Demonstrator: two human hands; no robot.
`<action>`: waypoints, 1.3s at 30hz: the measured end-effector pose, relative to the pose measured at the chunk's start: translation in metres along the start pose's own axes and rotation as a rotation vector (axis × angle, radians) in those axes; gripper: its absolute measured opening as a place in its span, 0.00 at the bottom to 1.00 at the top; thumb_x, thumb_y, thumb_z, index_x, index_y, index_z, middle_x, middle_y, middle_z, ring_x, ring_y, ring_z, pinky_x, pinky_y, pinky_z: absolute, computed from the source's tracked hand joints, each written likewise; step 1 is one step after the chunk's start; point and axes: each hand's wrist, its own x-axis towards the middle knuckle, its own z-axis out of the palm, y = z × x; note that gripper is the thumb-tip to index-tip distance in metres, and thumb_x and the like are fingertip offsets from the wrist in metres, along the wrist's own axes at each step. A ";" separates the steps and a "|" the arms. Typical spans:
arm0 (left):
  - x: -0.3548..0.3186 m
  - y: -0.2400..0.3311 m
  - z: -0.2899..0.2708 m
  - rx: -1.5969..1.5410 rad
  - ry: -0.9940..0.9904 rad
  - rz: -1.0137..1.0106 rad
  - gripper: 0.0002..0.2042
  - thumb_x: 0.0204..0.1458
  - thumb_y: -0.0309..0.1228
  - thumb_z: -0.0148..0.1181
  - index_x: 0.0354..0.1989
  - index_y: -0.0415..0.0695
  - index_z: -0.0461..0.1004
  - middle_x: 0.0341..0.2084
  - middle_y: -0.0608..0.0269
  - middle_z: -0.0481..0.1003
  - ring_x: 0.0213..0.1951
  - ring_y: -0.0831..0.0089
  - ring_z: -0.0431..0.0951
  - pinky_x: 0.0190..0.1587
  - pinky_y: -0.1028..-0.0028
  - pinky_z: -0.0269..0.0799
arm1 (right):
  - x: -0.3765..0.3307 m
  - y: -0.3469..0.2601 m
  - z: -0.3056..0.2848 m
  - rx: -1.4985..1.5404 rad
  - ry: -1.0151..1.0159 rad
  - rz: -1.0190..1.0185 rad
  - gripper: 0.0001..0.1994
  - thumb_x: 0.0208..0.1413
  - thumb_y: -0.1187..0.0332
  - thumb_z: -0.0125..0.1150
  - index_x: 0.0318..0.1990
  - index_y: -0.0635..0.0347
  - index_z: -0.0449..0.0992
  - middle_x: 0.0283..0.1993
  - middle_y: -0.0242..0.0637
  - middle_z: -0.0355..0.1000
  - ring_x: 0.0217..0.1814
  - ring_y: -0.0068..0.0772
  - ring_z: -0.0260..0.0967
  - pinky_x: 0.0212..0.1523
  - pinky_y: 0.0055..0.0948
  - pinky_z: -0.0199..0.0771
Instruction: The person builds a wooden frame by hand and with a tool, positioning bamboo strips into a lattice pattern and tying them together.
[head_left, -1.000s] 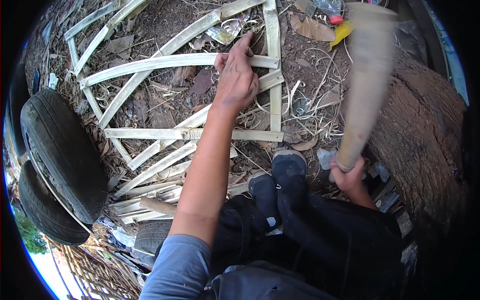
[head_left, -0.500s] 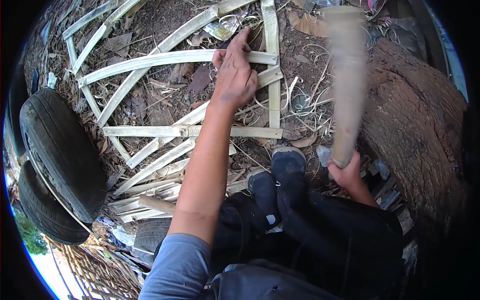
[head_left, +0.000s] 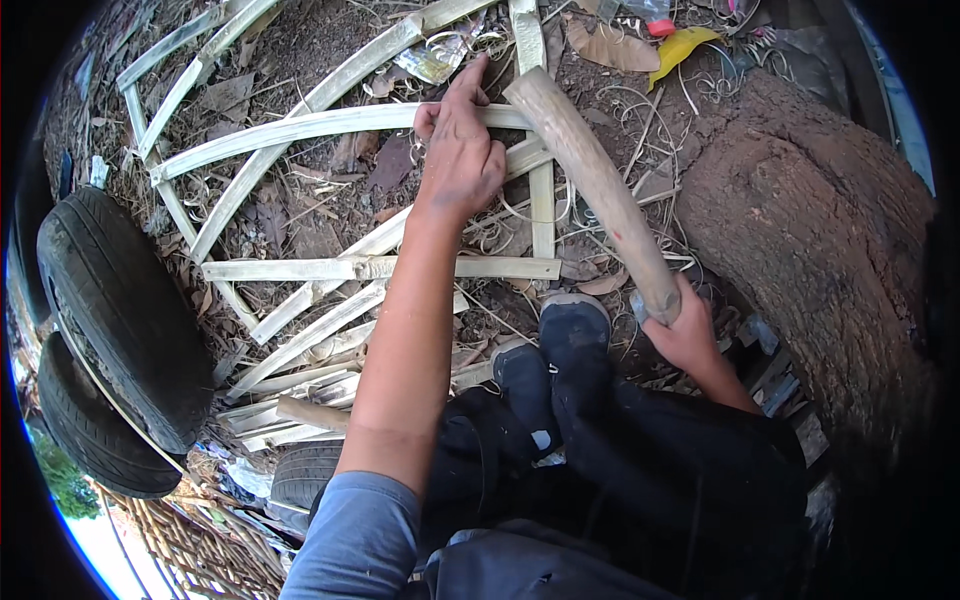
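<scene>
One wooden club [head_left: 600, 190], its near end clenched in your right hand [head_left: 684, 328], slants lengthwise far-left over the pale strip's [head_left: 290, 129] right end, your left hand [head_left: 460, 160] lying fingers-extended across that strip.

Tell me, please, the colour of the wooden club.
The wooden club is pale greyish brown, best seen in the head view.

The bare left forearm [head_left: 405, 330] extends forward to the left hand [head_left: 460, 160], its back turned up, 1 finger [head_left: 471, 82] stretched ahead and 1 bent leftward. The right hand [head_left: 690, 328], lower and nearer the body, is curled closed, its right forearm [head_left: 730, 385] angled up and leftward.
</scene>
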 end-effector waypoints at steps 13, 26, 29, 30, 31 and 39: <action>-0.006 -0.005 0.006 -0.023 0.007 0.002 0.43 0.33 0.19 0.48 0.67 0.37 0.49 0.49 0.50 0.68 0.49 0.64 0.69 0.58 0.67 0.47 | 0.002 0.005 -0.001 -0.157 -0.069 0.024 0.19 0.42 0.72 0.63 0.43 0.67 0.68 0.33 0.47 0.75 0.37 0.46 0.77 0.40 0.40 0.74; 0.002 -0.002 0.009 -0.041 0.074 0.053 0.44 0.32 0.19 0.48 0.68 0.40 0.48 0.52 0.51 0.68 0.48 0.63 0.69 0.56 0.67 0.47 | -0.014 0.013 -0.003 -0.025 0.026 -0.137 0.24 0.36 0.71 0.67 0.45 0.68 0.70 0.36 0.46 0.76 0.35 0.47 0.76 0.41 0.40 0.75; 0.003 0.001 0.006 -0.053 0.038 0.045 0.43 0.32 0.19 0.48 0.67 0.39 0.48 0.58 0.48 0.65 0.47 0.63 0.69 0.56 0.67 0.47 | -0.015 -0.007 -0.017 0.126 0.060 -0.128 0.14 0.42 0.76 0.63 0.39 0.67 0.70 0.32 0.37 0.73 0.30 0.29 0.73 0.35 0.30 0.73; 0.000 -0.001 0.003 -0.037 0.026 0.037 0.43 0.32 0.19 0.48 0.67 0.39 0.48 0.59 0.48 0.64 0.47 0.63 0.69 0.56 0.67 0.47 | -0.013 -0.010 -0.015 0.163 0.053 -0.170 0.10 0.44 0.78 0.61 0.36 0.66 0.70 0.30 0.34 0.72 0.28 0.24 0.71 0.32 0.26 0.72; -0.003 -0.003 0.005 -0.031 0.043 0.040 0.43 0.32 0.19 0.48 0.68 0.39 0.49 0.56 0.48 0.66 0.48 0.63 0.68 0.57 0.67 0.47 | -0.009 -0.007 -0.010 0.111 0.030 -0.165 0.13 0.43 0.76 0.62 0.38 0.66 0.70 0.30 0.37 0.72 0.29 0.29 0.72 0.33 0.29 0.73; 0.003 0.001 0.011 -0.130 0.068 0.041 0.40 0.32 0.19 0.46 0.63 0.34 0.48 0.62 0.45 0.62 0.57 0.61 0.67 0.59 0.66 0.47 | -0.016 -0.010 -0.017 0.000 0.030 -0.108 0.18 0.40 0.73 0.64 0.41 0.65 0.70 0.29 0.41 0.73 0.31 0.41 0.74 0.37 0.36 0.74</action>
